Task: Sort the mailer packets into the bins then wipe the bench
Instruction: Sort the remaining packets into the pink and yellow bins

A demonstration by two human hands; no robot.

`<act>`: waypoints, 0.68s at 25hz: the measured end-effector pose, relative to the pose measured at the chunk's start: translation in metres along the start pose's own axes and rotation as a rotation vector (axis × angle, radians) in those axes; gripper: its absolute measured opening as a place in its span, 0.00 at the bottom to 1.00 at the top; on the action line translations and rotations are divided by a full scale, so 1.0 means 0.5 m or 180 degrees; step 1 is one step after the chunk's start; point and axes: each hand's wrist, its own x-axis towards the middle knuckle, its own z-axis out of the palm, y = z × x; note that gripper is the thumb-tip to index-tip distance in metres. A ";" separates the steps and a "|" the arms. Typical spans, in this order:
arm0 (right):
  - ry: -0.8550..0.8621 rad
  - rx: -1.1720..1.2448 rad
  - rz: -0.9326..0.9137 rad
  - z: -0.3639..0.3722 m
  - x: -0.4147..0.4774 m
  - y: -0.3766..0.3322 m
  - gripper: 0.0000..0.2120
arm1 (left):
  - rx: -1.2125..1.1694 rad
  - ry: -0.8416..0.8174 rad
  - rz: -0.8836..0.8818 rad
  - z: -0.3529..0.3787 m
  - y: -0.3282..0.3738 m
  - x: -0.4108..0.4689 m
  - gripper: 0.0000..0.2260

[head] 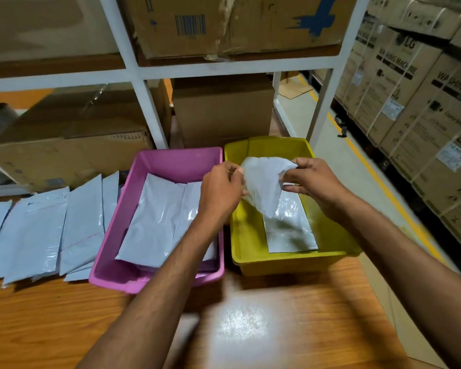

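Observation:
Both my hands hold one grey mailer packet [262,186] in the air over the yellow bin [246,237]. My left hand [220,191] pinches its left edge and my right hand [313,183] grips its crumpled right side. Another packet [290,230] lies flat in the yellow bin. The pink bin [117,243] to its left holds a few overlapping packets [155,222]. Several more packets [37,230] lie fanned out on the wooden bench [64,328] at the left.
A white shelf frame [144,99] with cardboard boxes [221,110] stands right behind the bins. Stacked washing machine cartons [415,102] line the right side beyond a floor aisle with a yellow line. The bench's right edge runs close to the yellow bin.

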 end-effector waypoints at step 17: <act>-0.0190 -0.1434 0.1361 0.060 0.074 0.078 0.10 | -0.0114 0.0220 -0.0140 0.000 -0.036 0.014 0.06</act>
